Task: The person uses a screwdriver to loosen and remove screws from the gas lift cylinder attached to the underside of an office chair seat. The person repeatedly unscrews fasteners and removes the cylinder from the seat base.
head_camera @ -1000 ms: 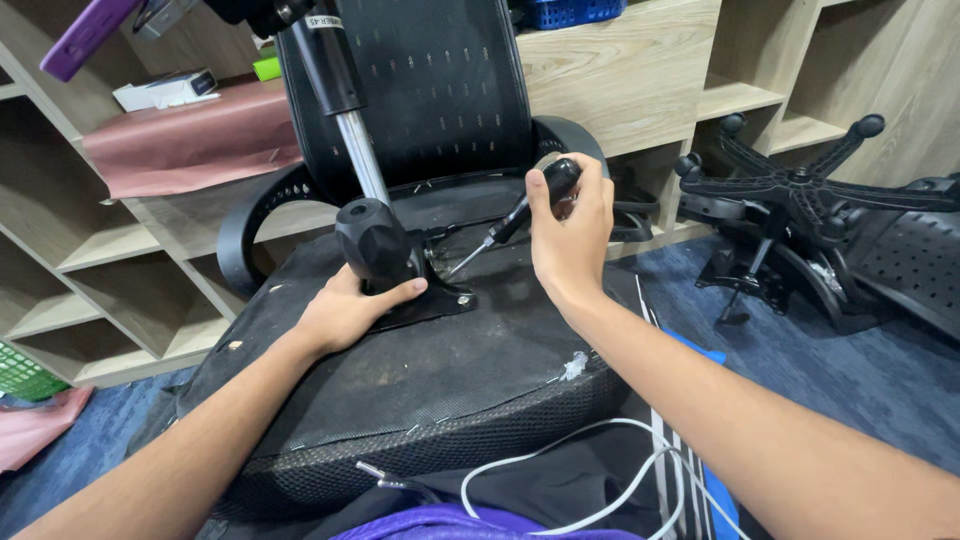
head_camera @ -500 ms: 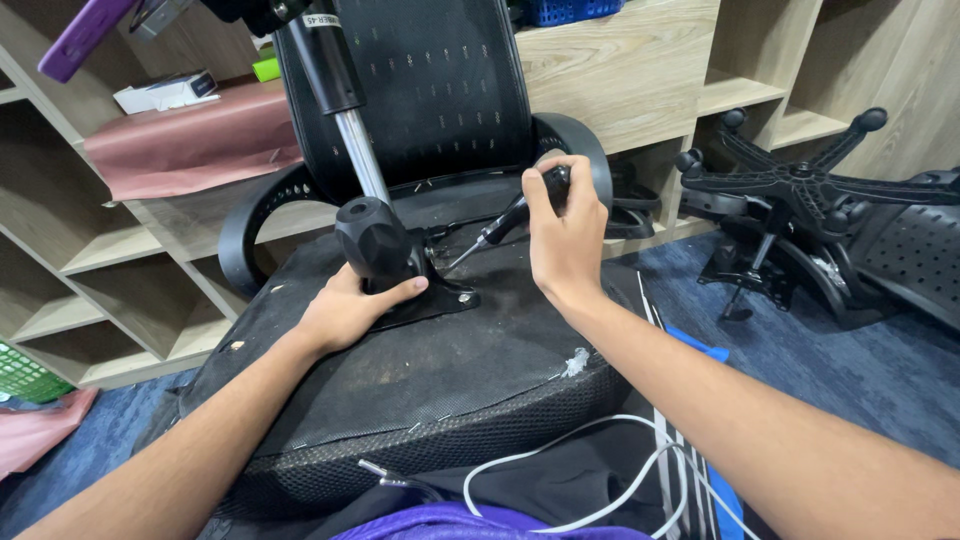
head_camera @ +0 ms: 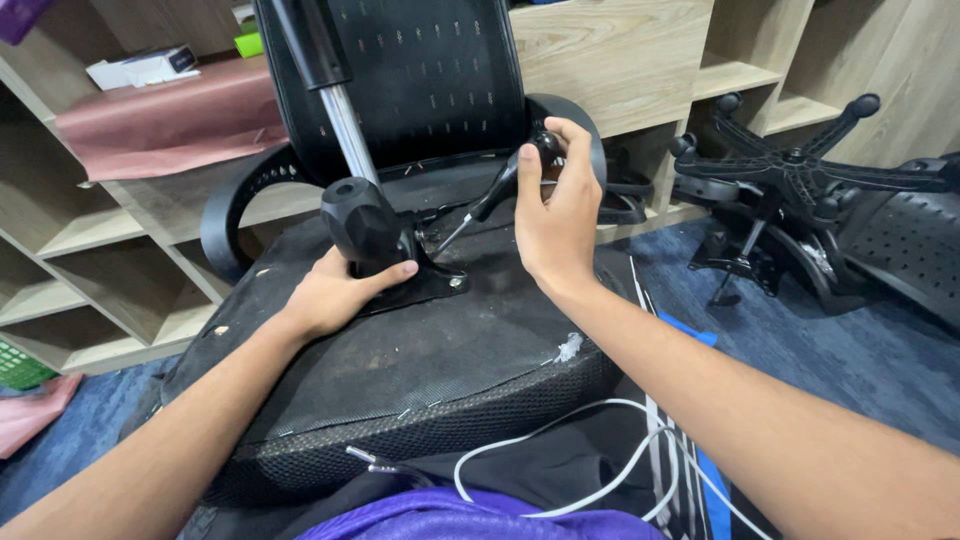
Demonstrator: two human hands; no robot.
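An office chair lies tipped with the black underside of its seat (head_camera: 420, 350) facing me. A black mechanism plate (head_camera: 425, 285) with a bulky black housing (head_camera: 360, 225) and a metal gas cylinder (head_camera: 335, 105) is bolted to it. My left hand (head_camera: 330, 295) presses flat on the plate at the foot of the housing. My right hand (head_camera: 555, 215) grips the black handle of a screwdriver (head_camera: 490, 200), whose tip sits at a screw on the plate's far side.
Wooden shelves (head_camera: 90, 240) stand behind the chair, with a pink sheet (head_camera: 170, 120) on one. A black five-star chair base (head_camera: 800, 180) lies on the blue carpet at right. A white cable (head_camera: 560, 440) runs across my lap.
My right hand has turned and lifted the screwdriver handle slightly up and left. The view has shifted a little; my left hand stays on the plate.
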